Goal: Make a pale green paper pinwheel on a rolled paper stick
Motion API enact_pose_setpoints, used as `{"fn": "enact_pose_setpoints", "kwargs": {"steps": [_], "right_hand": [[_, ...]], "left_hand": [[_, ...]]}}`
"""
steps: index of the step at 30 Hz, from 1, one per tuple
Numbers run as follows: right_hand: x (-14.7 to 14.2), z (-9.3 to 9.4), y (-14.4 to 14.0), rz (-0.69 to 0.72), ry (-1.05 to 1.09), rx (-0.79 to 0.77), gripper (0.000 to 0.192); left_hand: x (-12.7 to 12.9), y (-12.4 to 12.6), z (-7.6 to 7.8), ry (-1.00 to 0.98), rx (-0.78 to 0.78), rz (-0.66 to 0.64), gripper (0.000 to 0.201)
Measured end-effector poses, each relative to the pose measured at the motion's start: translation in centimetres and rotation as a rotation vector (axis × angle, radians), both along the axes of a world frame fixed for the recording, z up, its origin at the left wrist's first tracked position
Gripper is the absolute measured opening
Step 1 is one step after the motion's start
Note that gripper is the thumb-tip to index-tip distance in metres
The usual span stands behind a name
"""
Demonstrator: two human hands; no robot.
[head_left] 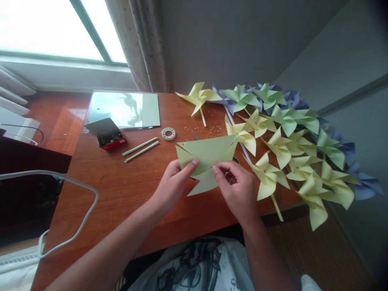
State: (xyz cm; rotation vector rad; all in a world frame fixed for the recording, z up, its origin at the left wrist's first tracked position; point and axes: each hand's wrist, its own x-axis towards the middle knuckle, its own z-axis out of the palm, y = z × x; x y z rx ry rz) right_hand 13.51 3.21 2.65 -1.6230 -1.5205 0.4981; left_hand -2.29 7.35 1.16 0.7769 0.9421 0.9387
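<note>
A pale green cut paper sheet (209,159) is held above the wooden surface (121,190), near its near edge, with slits visible at its corners. It is pinched at its lower left by the left hand (172,184) and at its lower middle by the right hand (238,190), both closed on it. To the right, a heap of finished paper pinwheels (287,141) is spread. Farther left, two green straws (141,148), a tape roll (168,133) and a small box (107,133) are seen.

Wooden table (121,190): pinwheels (291,141), tape roll (168,133), straws (141,149).
</note>
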Motion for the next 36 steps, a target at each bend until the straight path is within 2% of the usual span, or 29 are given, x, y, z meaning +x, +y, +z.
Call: {"fn": "enact_pose_setpoints", "kwargs": {"steps": [19, 26, 30, 33, 36], "right_hand": [[0.40, -0.26, 0.13, -0.007, -0.033, 0.025, 0.012], [0.45, -0.26, 0.18, -0.032, -0.057, 0.026, 0.014], [0.44, -0.22, 0.07, -0.059, -0.054, 0.041, 0.013], [0.26, -0.28, 0.07, -0.087, -0.068, 0.060, 0.012], [-0.09, -0.38, 0.07, -0.104, -0.094, 0.080, 0.013]], "left_hand": [[-0.08, -0.01, 0.03, 0.044, 0.067, -0.022, 0.025], [-0.44, 0.06, -0.11, -0.020, 0.089, -0.130, 0.034], [-0.44, 0.10, 0.35, -0.112, 0.128, -0.191, 0.031], [-0.17, 0.12, 0.63, -0.162, 0.103, -0.224, 0.043], [0.15, 0.09, 0.56, -0.159, 0.073, -0.204, 0.053]]}}
